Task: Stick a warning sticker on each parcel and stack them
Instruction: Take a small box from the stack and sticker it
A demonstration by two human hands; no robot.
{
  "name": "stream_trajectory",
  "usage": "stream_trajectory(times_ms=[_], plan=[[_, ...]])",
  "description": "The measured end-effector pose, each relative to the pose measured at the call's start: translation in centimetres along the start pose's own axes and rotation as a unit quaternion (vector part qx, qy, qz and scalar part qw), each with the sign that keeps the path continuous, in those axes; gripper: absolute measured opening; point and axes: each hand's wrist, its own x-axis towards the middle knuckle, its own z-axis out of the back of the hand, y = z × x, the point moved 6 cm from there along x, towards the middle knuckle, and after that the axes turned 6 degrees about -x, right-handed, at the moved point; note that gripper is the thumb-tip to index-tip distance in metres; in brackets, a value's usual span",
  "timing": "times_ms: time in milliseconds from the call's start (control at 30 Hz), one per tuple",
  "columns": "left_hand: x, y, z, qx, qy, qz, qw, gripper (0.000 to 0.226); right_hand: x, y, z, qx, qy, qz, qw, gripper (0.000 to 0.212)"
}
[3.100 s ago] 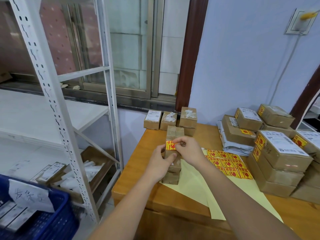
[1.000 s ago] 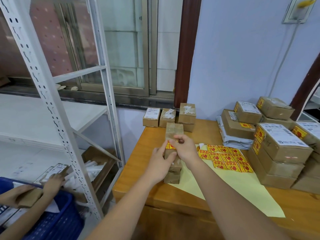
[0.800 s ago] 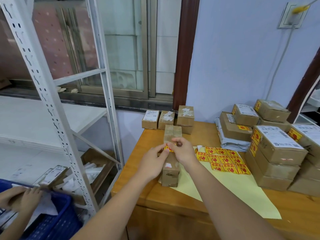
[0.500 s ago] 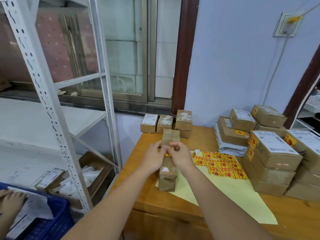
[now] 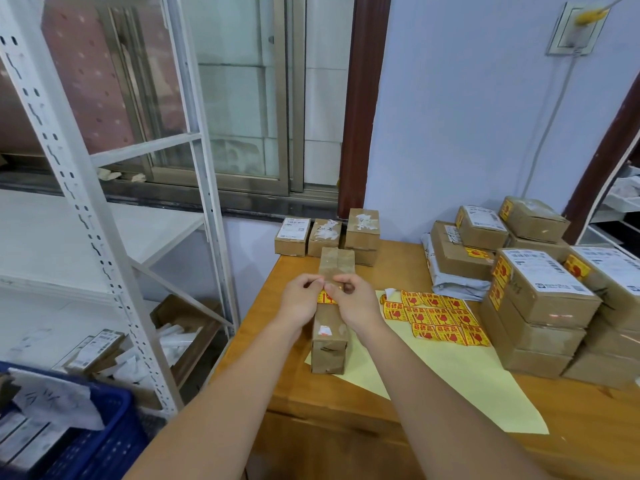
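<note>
Two hands meet at the tall stack of parcels near the worktop's front left: the left hand and the right hand each pinch an edge of a warning sticker against the stack's upper parcel. More stickers lie on a yellow backing sheet just right. Labelled, stickered parcels pile up at far right.

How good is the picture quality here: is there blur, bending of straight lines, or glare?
Head view: wide-angle bending curves the white rack and door frame; daylight is soft and even; the hands and sticker look slightly soft; faint shine on the taped parcels.
</note>
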Motion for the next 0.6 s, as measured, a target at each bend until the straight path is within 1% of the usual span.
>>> stream_trajectory(times_ms=[167,400,600], plan=[[0.0,0.0,-0.2,-0.017,-0.014,-0.003,1.000,0.017,-0.2,0.1,0.1,-0.001,-0.002,0.001,1.000,0.031],[-0.7,0.1,0.2,0.005,0.041,0.001,0.999,0.036,-0.5,0.5,0.1,-0.018,0.006,-0.007,1.000,0.035],[-2.4,0.8,0.5,-0.086,0.086,0.028,0.992,0.046,-0.9,0.7,0.1,-0.019,0.009,-0.011,1.000,0.034]])
